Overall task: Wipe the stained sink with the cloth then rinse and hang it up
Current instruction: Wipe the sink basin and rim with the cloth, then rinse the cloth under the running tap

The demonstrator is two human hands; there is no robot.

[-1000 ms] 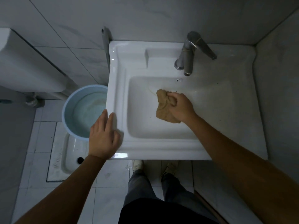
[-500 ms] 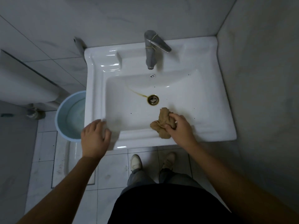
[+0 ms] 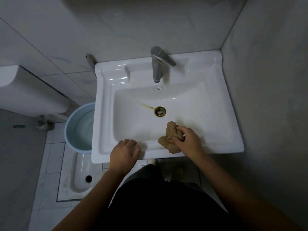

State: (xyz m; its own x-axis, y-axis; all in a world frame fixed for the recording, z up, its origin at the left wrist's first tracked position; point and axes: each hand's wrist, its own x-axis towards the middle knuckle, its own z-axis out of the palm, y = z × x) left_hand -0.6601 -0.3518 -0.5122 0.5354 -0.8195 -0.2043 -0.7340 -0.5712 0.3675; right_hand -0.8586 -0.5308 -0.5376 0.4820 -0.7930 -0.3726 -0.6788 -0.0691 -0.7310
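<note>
The white sink (image 3: 221, 104) fills the middle of the view. A brown streak (image 3: 146, 106) runs across the basin floor into the drain (image 3: 160, 111), which is ringed with brown. My right hand (image 3: 188, 140) grips a crumpled tan cloth (image 3: 170, 140) at the basin's near wall, over the front rim. My left hand (image 3: 124, 153) rests on the front rim, fingers curled, holding nothing. A metal faucet (image 3: 157, 64) stands at the back, no water running from it.
A light blue bucket (image 3: 78, 127) with water stands on the floor left of the sink. A squat toilet pan (image 3: 78, 174) lies below it. A grey wall closes the right side. Small dark specks dot the basin.
My right hand has pulled the cloth from the stained middle of the basin back to the near edge, uncovering the drain and streak. My left hand has slid right along the front rim.
</note>
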